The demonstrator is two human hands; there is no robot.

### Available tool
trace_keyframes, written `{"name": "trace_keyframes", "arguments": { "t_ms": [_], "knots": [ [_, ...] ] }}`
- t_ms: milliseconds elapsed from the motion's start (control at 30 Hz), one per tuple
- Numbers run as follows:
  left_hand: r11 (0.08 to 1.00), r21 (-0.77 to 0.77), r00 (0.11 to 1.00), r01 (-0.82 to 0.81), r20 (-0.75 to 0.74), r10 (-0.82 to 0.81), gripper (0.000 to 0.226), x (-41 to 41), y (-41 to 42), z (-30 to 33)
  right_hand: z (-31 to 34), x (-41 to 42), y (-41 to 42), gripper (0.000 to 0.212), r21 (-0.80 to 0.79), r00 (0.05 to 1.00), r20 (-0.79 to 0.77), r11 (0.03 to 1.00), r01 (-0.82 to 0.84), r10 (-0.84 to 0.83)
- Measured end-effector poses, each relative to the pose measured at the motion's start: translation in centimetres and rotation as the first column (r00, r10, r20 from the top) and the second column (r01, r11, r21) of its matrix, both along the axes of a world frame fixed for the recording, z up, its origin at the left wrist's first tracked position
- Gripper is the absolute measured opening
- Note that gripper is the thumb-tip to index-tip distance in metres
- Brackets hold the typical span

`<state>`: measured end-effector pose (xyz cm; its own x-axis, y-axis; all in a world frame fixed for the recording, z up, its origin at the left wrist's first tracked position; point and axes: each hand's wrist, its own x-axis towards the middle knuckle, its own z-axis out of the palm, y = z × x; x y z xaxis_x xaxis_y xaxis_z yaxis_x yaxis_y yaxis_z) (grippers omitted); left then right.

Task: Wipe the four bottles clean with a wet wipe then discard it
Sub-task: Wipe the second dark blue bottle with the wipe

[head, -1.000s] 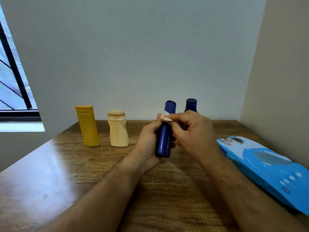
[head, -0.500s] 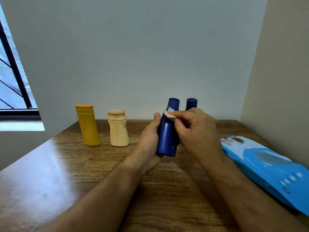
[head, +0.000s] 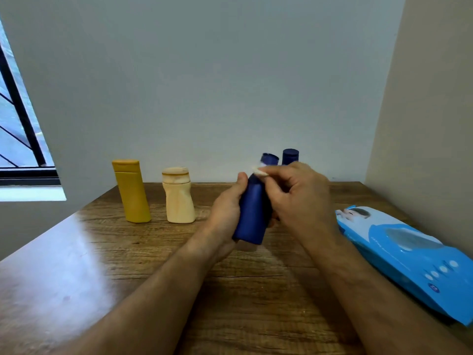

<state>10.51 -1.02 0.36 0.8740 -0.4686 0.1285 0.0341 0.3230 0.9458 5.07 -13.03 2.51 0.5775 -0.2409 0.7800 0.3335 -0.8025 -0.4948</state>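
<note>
My left hand (head: 225,211) grips a dark blue bottle (head: 252,219), lifted off the table and tilted a little to the right. My right hand (head: 299,198) pinches a small folded white wet wipe (head: 259,171) against the bottle's neck, just below its cap. A second dark blue bottle (head: 290,156) stands behind my right hand, only its cap showing. A mustard-yellow bottle (head: 131,192) and a cream bottle (head: 178,197) stand upright side by side at the back left of the table.
A blue pack of wet wipes (head: 407,254) lies along the right side of the wooden table (head: 76,278), close to the beige side wall. The grey back wall is just behind the bottles. A barred window (head: 18,139) is at far left.
The held blue bottle has turned in my left hand and tilted further right, showing a wider face. My right hand with the wipe has stayed at the neck.
</note>
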Motion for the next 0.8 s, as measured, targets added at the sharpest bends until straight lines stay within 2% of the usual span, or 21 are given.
{"name": "trace_keyframes", "arguments": {
  "t_ms": [67, 133, 200, 300, 367, 433, 533, 600, 667, 733, 800],
  "knots": [
    [0.999, 0.034, 0.999, 0.031, 0.03, -0.032, 0.056, -0.1, -0.3, -0.1, 0.2, 0.0, -0.3, 0.019, 0.088, 0.996, 0.076, 0.995, 0.039, -0.046],
    [1.0, 0.027, 0.999, 0.014, 0.037, -0.015, 0.055, -0.3, -0.3, 0.0, 0.1, 0.0, -0.4, 0.016, 0.081, 0.998, 0.051, 0.996, 0.021, -0.025],
    [1.0, -0.009, 1.0, -0.023, 0.019, 0.023, 0.054, -0.1, 0.0, 0.0, -0.1, 0.0, -0.2, 0.017, 0.003, 0.99, -0.091, 0.994, -0.111, 0.111],
    [0.992, -0.061, 0.994, -0.11, -0.034, 0.108, 0.058, 0.7, 0.5, 0.3, -0.3, -0.3, 0.3, 0.021, -0.075, 0.881, -0.362, 0.932, -0.354, 0.305],
    [0.986, -0.072, 0.988, -0.149, -0.056, 0.146, 0.057, 0.8, 0.6, 0.4, -0.3, -0.4, 0.4, 0.022, -0.126, 0.856, -0.407, 0.909, -0.397, 0.318],
    [0.991, -0.053, 0.992, -0.126, -0.02, 0.125, 0.057, 0.6, 0.6, 0.4, -0.4, -0.2, 0.4, 0.021, -0.14, 0.902, -0.335, 0.932, -0.334, 0.273],
    [0.998, -0.022, 0.998, -0.063, 0.024, 0.064, 0.056, 0.0, 0.3, 0.3, -0.3, 0.2, -0.1, 0.018, -0.042, 0.99, -0.08, 0.992, -0.118, 0.115],
    [1.0, -0.014, 0.999, -0.01, 0.03, 0.011, 0.057, -0.2, 0.2, 0.3, 0.0, 0.3, -0.4, 0.016, 0.05, 0.998, 0.061, 0.998, -0.039, 0.036],
    [0.999, -0.034, 0.999, 0.022, 0.039, -0.02, 0.054, -0.4, 0.1, 0.3, 0.1, 0.3, -0.3, 0.015, 0.112, 0.99, 0.14, 0.993, -0.034, 0.018],
    [0.995, -0.099, 0.999, 0.017, 0.035, -0.013, 0.047, -0.5, 0.1, 0.4, 0.1, 0.3, -0.1, 0.015, 0.12, 0.989, 0.143, 0.991, -0.067, 0.05],
    [0.983, -0.177, 0.999, -0.039, -0.014, 0.037, 0.042, -0.2, 0.3, 0.6, -0.1, 0.2, 0.2, 0.013, 0.072, 0.988, 0.015, 0.986, -0.154, 0.153]
  ]
}}
